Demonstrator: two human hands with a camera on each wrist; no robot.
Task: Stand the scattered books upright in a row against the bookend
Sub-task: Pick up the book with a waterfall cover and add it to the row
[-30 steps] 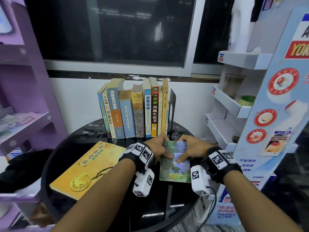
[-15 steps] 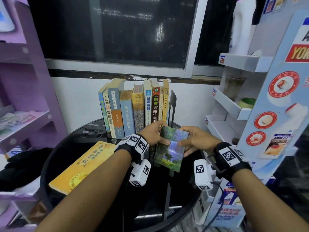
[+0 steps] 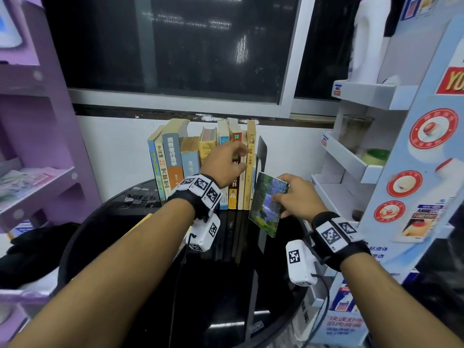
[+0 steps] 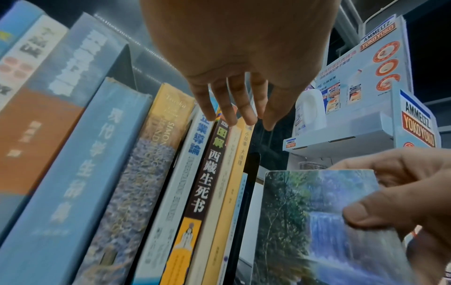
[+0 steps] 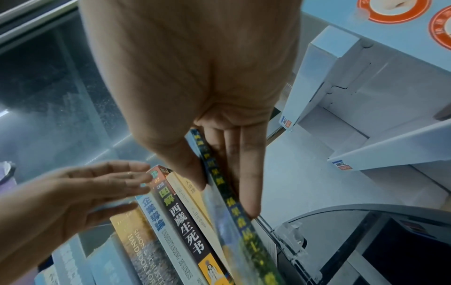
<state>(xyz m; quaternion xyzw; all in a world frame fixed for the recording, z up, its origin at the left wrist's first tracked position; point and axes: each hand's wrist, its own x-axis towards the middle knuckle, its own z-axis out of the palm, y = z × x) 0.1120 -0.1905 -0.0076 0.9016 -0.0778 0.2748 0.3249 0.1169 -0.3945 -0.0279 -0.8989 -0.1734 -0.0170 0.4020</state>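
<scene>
Several books (image 3: 200, 167) stand upright in a row at the back of the round black table (image 3: 226, 285), and a black bookend (image 3: 262, 151) closes the row's right end. My right hand (image 3: 282, 190) pinches a small waterfall-cover book (image 3: 267, 204), thumb on the cover and fingers behind. It holds the book upright just in front of the row's right end. In the right wrist view the waterfall-cover book (image 5: 234, 221) sits beside the yellow spine. My left hand (image 3: 242, 156) is open, with straight fingers (image 4: 234, 108) at the upper spines of the rightmost books.
A large yellow book (image 3: 143, 221) lies flat on the table's left side, mostly hidden by my left forearm. A purple shelf (image 3: 37, 187) stands to the left. A white and blue display rack (image 3: 356, 162) stands close on the right. The wall and window are behind the row.
The small book came off the table, turned upright and moved back toward the row's right end. My left hand let go of it and rose to the standing books.
</scene>
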